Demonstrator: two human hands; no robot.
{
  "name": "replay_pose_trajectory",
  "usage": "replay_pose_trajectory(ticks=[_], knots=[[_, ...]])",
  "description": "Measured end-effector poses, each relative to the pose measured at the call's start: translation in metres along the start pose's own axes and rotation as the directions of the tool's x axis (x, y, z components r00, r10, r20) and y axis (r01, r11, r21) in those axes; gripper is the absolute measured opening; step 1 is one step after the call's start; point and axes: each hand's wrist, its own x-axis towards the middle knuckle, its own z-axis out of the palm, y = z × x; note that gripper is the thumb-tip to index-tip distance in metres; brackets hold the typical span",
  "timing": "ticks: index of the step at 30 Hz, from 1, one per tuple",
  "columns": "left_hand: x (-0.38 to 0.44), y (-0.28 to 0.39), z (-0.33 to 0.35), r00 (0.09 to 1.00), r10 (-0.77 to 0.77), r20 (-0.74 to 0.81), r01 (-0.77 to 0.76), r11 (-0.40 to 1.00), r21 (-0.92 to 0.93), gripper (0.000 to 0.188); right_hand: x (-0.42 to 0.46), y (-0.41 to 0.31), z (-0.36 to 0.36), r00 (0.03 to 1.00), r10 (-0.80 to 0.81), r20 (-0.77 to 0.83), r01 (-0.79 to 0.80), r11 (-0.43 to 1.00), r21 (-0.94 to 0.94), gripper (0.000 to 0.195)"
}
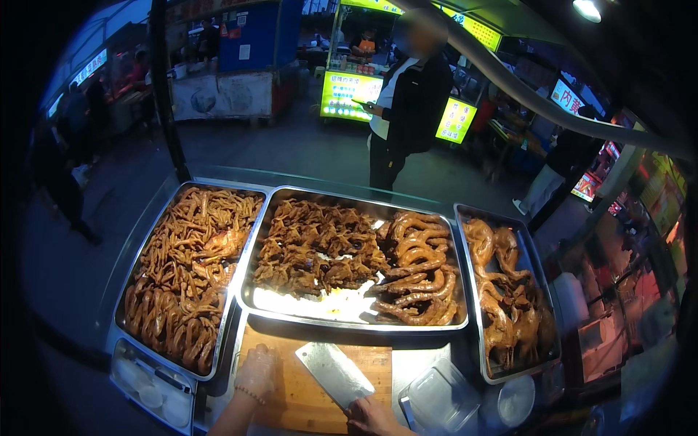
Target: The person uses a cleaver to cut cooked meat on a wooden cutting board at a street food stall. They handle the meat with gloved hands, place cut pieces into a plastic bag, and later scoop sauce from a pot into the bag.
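My right hand [372,415] is closed around the handle of a broad metal cleaver [335,374], whose blade lies flat or nearly so over a wooden cutting board [305,403]. At the board's left side is my left hand [258,370], apparently in a thin clear glove, with a beaded bracelet at the wrist; its fingers point away from me and I cannot tell whether they touch the board. Just beyond the board a large metal tray [360,327] holds dark browned meat pieces [322,240] and glossy cooked necks [422,240].
A metal tray [217,349] of cooked feet and necks stands left, another [482,349] with whole roasted poultry right. Clear plastic containers [440,395] lie right of the board; a small tray [152,389] sits lower left. A person [409,103] stands beyond the glass edge.
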Motion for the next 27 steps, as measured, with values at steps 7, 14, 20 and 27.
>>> replay_pose_trajectory(ticks=[7, 14, 20, 27], knots=[[0.005, -0.003, 0.004, 0.999, -0.02, -0.028, 0.019, 0.999, -0.035, 0.041, 0.004, -0.017, -0.027, 1.0, -0.009, 0.014, 0.009, 1.0, 0.012, 0.046], [-0.001, 0.01, -0.008, 0.999, -0.019, -0.039, 0.018, 1.0, -0.02, 0.036, 0.004, -0.022, -0.029, 1.0, -0.004, -0.018, 0.003, 0.995, -0.098, 0.042], [0.004, -0.001, 0.013, 0.996, 0.014, -0.083, -0.015, 1.0, -0.004, 0.039, 0.005, -0.022, -0.022, 0.994, -0.025, -0.106, 0.015, 0.995, -0.095, 0.042], [-0.006, 0.011, 0.004, 0.99, -0.011, -0.139, 0.005, 0.999, -0.036, 0.037, 0.0, -0.025, -0.022, 0.989, -0.028, -0.146, 0.012, 0.993, -0.115, 0.041]])
